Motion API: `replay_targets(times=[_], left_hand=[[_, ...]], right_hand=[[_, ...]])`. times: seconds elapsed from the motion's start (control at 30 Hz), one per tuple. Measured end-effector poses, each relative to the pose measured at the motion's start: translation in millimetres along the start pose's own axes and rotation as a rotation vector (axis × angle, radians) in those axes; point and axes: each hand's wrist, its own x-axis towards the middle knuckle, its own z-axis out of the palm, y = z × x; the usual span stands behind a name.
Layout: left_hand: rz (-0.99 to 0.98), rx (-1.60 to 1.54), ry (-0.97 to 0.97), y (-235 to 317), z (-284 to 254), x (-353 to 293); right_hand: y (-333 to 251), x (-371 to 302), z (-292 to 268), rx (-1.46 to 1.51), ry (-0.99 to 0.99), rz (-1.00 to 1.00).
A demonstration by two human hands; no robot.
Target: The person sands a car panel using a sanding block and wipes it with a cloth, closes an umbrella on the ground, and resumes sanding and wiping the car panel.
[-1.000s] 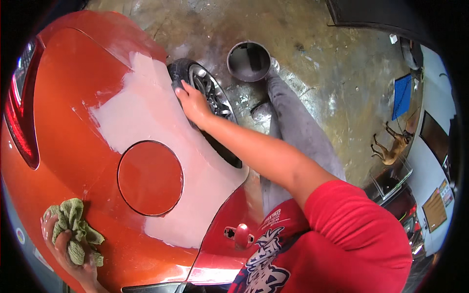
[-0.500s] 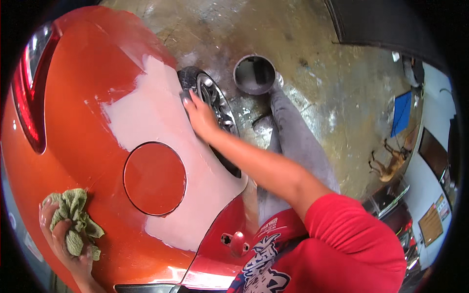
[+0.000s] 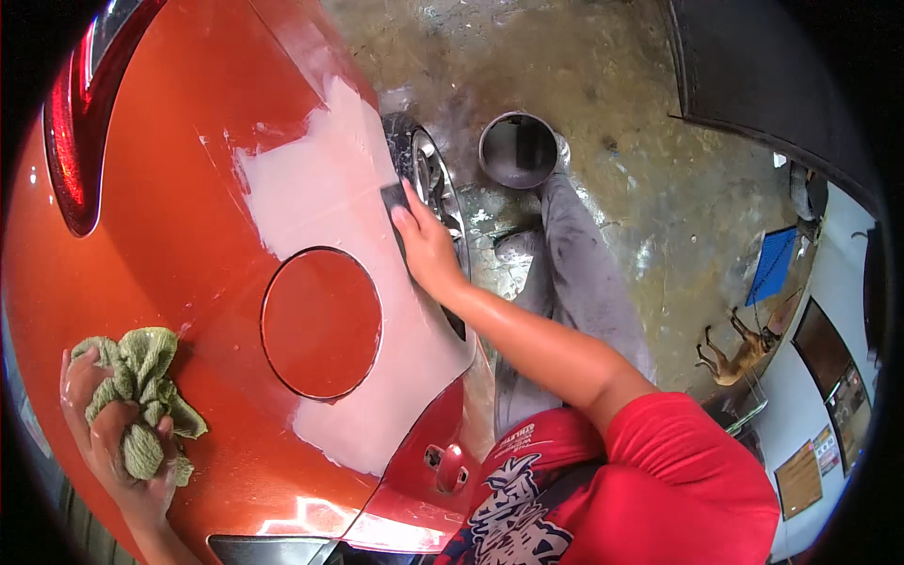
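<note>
Bright, even light fills the frame, and colours come through saturated on the glossy orange car body panel (image 3: 179,245). Glare sits at six o'clock, where a white hotspot burns out the panel's lower edge, and a small glint shows at nine o'clock beside the red tail lamp (image 3: 71,141). The wet grey-brown concrete floor (image 3: 612,122) shines patchily toward twelve o'clock. Shadows are soft and short. The matte pale sanded patch (image 3: 311,207) gives no reflection at all. Fisheye bending is strong: straight edges curve toward the rim, and a black vignette rings the circle. Focus is crisp at centre, softer and smeared at three o'clock.
</note>
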Motion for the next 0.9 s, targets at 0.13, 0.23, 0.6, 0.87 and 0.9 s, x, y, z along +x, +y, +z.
replay_targets(times=[0.13, 0.23, 0.6, 0.87, 0.9], left_hand=[[-0.006, -0.020, 0.007, -0.6, 0.1, 3.9], [0.020, -0.055, 0.024, 0.3, 2.2, 12.2], [0.032, -0.073, -0.039, -3.9, -2.9, 12.4], [-0.002, -0.090, -0.093, -6.7, -10.5, 1.4], [0.008, -0.089, -0.069, -5.1, -8.8, 5.5]], right_hand=[[-3.4, 54.0, 4.3, 0.031, 0.019, 0.174], [-8.6, 119.1, 0.2, 0.043, 0.043, 0.237], [-13.6, 133.3, 2.6, 0.025, 0.042, 0.343], [-30.8, 78.7, 19.4, 0.069, 0.028, 0.269], [-25.4, 99.6, 16.4, 0.056, 0.073, 0.237]])
